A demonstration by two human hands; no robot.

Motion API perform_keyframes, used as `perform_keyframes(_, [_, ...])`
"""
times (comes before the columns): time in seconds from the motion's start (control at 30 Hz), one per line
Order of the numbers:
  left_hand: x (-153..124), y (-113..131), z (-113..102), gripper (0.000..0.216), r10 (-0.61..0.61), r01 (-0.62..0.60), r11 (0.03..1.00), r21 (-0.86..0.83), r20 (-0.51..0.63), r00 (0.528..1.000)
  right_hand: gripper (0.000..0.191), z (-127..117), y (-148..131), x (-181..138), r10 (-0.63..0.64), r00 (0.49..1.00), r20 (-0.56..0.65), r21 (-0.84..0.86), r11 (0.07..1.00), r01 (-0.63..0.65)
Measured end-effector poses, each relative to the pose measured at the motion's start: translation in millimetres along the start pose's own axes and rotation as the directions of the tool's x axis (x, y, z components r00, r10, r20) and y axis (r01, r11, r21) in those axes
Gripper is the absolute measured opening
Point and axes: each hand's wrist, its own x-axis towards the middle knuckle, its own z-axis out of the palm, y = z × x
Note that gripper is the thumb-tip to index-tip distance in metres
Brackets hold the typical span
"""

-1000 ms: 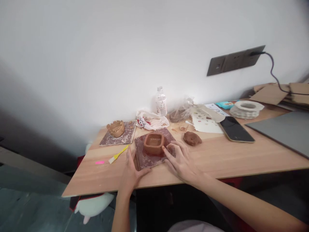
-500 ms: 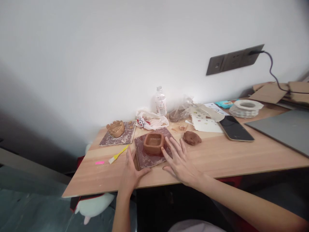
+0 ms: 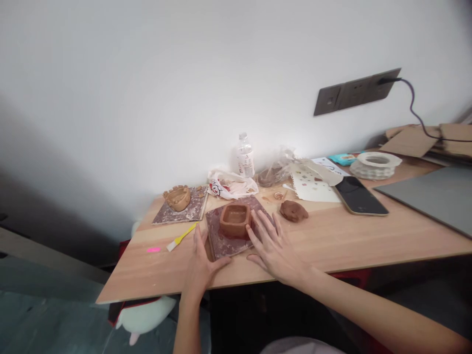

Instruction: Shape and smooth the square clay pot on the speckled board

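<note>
A square brown clay pot (image 3: 235, 219) sits on a dark reddish tile (image 3: 224, 244) near the front of the wooden table (image 3: 332, 241). My left hand (image 3: 201, 263) grips the tile's front left edge, thumb along the front and fingers up the side. My right hand (image 3: 273, 244) lies flat and open on the tile's right part, fingers stretched out right beside the pot. A lump of brown clay (image 3: 293, 210) rests on the table just right of the tile.
A second tile with a scalloped clay bowl (image 3: 178, 197) lies at the back left, a yellow brush (image 3: 180, 237) and pink scrap (image 3: 154, 249) in front of it. Behind are a plastic bag (image 3: 230, 186), bottle (image 3: 245, 156), phone (image 3: 359, 196), laptop (image 3: 438, 196), white ring (image 3: 375, 165).
My right hand went from curled fingers over a small clay bit on the tile to lying flat with fingers stretched out, covering that spot. My left hand stays on the tile's edge.
</note>
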Motion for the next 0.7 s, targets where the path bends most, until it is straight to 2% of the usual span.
perform_keyframes(0.17, [-0.2, 0.7, 0.0, 0.126, 0.014, -0.014, 1.0, 0.0, -0.01, 1.0, 0.063, -3.2, 0.8, -0.1, -0.014, 0.999, -0.032, -0.005, 1.0, 0.014])
perform_keyframes(0.43, [-0.3, 2.0, -0.2, 0.126, -0.02, 0.02, 1.0, 0.0, 0.004, 1.0, 0.048, -5.4, 3.6, -1.4, -0.008, 0.997, -0.075, 0.033, 0.999, 0.01])
perform_keyframes(0.7, [-0.2, 3.2, -0.7, 0.126, -0.008, 0.008, 1.0, 0.006, 0.005, 1.0, 0.048, -3.8, 3.6, 0.3, 0.001, 0.997, -0.071, 0.044, 0.999, 0.002])
